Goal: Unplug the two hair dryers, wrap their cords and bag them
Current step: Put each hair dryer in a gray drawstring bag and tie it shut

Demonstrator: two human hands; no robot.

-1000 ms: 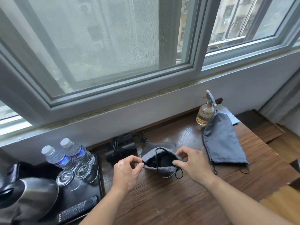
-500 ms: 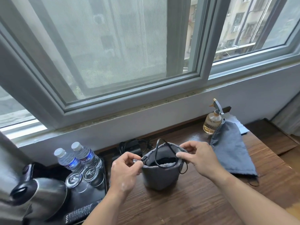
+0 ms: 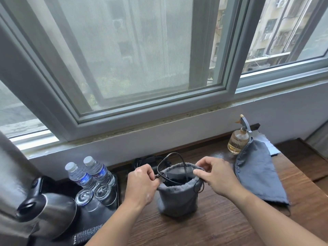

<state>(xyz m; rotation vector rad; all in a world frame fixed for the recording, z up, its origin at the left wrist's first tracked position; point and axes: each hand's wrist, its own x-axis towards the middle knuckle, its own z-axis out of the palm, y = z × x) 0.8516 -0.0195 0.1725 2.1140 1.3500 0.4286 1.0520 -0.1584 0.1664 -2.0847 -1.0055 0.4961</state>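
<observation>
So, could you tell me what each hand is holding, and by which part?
The grey drawstring pouch, at its mouth: the left hand pinches the drawstring on the left, the right hand pinches the rim on the right.

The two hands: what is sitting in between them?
In the head view, the upright grey drawstring pouch stands between the left hand and right hand, its open mouth showing a black hair dryer inside.

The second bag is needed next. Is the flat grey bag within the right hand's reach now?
Probably yes: the flat grey bag lies just beside the right hand, nothing between, though that hand pinches the rim of the upright pouch.
</observation>
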